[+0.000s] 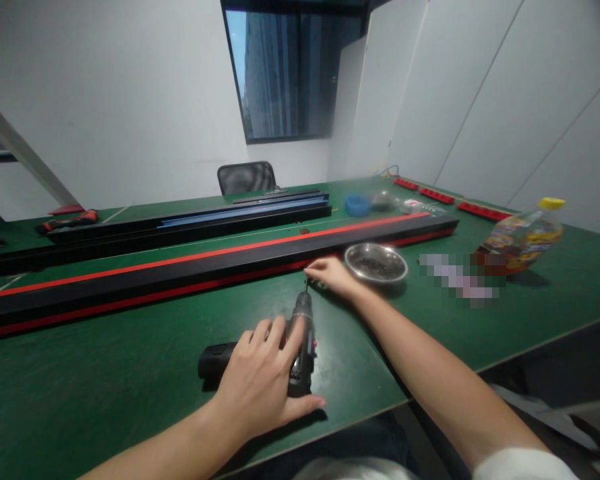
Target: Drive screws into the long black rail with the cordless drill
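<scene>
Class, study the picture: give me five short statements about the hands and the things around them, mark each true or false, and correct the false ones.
1. The left hand is on the black drill. True.
2. The right hand is holding the bottle. False: its fingers are at the drill's tip.
3. The bottle has a yellow cap. True.
4. The long bar nearest the hands is plain blue. False: it is black with red strips.
5. The metal bowl stands between the right hand and the bottle. True.
</scene>
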`<state>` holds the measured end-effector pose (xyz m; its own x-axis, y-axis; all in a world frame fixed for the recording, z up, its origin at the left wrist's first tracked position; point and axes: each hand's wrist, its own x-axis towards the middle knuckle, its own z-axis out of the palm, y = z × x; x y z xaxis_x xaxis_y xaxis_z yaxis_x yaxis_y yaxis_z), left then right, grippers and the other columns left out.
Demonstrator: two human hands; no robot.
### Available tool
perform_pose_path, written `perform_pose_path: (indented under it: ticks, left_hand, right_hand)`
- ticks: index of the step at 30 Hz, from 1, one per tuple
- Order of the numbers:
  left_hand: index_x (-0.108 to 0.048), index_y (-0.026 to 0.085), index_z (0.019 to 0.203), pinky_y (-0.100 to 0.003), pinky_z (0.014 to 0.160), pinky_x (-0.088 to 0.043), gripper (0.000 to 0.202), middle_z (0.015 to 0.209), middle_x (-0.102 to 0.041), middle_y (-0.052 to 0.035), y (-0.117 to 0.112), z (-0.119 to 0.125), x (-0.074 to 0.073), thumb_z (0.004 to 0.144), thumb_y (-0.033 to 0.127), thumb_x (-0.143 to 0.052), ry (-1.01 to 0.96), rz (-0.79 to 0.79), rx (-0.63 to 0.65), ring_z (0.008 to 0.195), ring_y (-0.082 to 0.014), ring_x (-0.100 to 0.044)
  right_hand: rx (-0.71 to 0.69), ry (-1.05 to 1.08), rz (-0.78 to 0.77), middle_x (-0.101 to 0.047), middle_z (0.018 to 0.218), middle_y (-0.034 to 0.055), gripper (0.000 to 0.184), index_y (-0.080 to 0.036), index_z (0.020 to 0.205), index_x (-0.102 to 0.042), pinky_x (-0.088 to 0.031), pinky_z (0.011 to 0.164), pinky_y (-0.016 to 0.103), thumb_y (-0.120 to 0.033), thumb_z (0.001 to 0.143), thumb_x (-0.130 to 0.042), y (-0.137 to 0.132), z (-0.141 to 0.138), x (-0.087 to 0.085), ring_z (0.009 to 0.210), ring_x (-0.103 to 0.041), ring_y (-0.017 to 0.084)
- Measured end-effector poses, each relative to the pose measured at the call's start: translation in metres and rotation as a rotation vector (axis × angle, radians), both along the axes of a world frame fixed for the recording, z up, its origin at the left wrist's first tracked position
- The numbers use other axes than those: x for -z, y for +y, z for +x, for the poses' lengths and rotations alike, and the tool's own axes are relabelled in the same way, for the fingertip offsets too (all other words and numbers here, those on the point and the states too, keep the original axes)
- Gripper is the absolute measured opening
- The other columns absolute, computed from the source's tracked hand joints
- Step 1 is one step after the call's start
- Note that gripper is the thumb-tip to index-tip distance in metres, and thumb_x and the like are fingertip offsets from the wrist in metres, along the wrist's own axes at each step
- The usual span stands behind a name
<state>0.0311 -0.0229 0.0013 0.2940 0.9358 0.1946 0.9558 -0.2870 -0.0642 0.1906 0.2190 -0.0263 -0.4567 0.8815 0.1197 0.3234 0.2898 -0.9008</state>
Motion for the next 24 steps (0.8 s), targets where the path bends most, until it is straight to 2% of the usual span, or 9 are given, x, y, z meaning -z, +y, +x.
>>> perform_pose_path:
  ticks: [3,8,20,24]
  left_hand:
    - [-0.031,0.023,0.16,-0.053,0.097,-0.044,0.113,0.138,-0.052,-0.0183,-0.002,-0.002,0.003,0.073,0.089,-0.057,0.012,-0.011,-0.014,0.119,-0.0399,-0.049]
    - [-0.026,0.022,0.162,-0.052,0.093,-0.045,0.115,0.132,-0.055,-0.0176,0.0,-0.003,0.006,0.073,0.09,-0.055,0.008,-0.037,-0.024,0.106,-0.0361,-0.055]
    - [-0.028,0.023,0.161,-0.052,0.093,-0.046,0.108,0.133,-0.055,-0.018,0.002,-0.007,0.013,0.077,0.085,-0.055,-0.035,-0.012,-0.005,0.109,-0.0366,-0.056]
    - [-0.029,0.023,0.161,-0.051,0.092,-0.047,0.107,0.133,-0.056,-0.0176,0.002,-0.007,0.013,0.077,0.083,-0.057,-0.036,-0.007,-0.008,0.109,-0.0364,-0.056]
  right_hand:
    - [0.016,-0.014,-0.015,-0.078,0.089,0.0103,0.014,-0.011,0.095,-0.079,-0.054,0.071,0.024,-0.021,0.09,-0.071,0.001,0.0,-0.001,0.076,-0.07,0.016]
    - [0.021,-0.017,-0.036,-0.078,0.089,0.0111,0.013,-0.011,0.094,-0.079,-0.052,0.067,0.023,-0.021,0.09,-0.071,0.002,0.002,-0.002,0.071,-0.068,0.015]
    - [-0.001,-0.009,-0.059,-0.077,0.086,0.0099,0.014,-0.01,0.091,-0.079,-0.05,0.065,0.022,-0.023,0.089,-0.072,0.003,0.0,-0.002,0.072,-0.067,0.014]
    - [0.005,0.019,-0.088,-0.076,0.081,0.0088,0.018,-0.01,0.087,-0.078,-0.047,0.06,0.021,-0.026,0.092,-0.069,0.004,-0.001,0.001,0.068,-0.064,0.013]
